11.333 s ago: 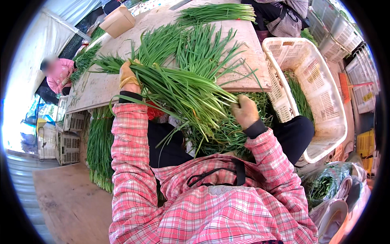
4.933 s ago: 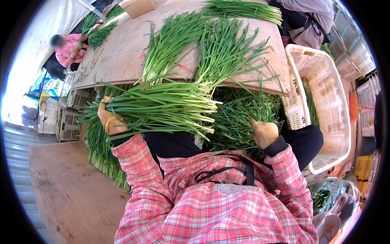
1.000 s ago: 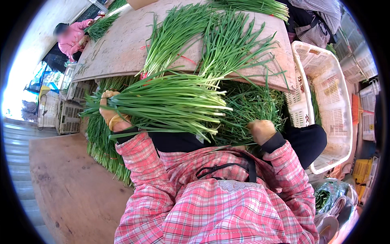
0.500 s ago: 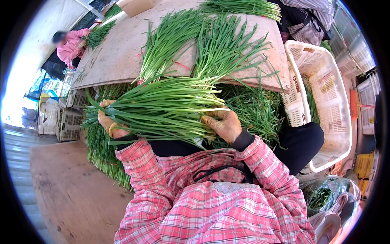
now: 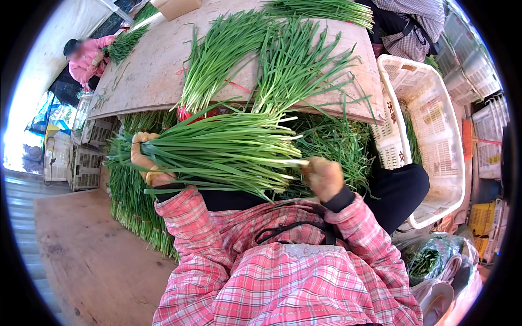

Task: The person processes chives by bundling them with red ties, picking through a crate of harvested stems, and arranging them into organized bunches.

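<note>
My gloved left hand (image 5: 149, 160) is wrapped round the leafy end of a loose bunch of garlic chives (image 5: 223, 149), held level above my lap. The pale stem ends point right. At those ends my right hand (image 5: 323, 178) is closed in a pinch, slightly blurred, on a pale chive stalk (image 5: 296, 162) that sticks out past the others. Behind the bunch, two bundles of chives (image 5: 220, 62) lie on the wooden board (image 5: 147, 76), with red ties near them. Loose chive leaves (image 5: 340, 144) are heaped below the board's edge.
To the right stands a white plastic crate (image 5: 457, 146) with some greens inside. Tied chives (image 5: 138, 209) are stacked at my left, beside a lower wooden board (image 5: 92, 250). A person in pink (image 5: 87, 57) handles greens at the far left; another person (image 5: 410, 27) sits at the far right.
My right hand has moved a little right and down, away from the bunch's stem ends, with a stalk at its fingers. The left hand keeps its hold.
</note>
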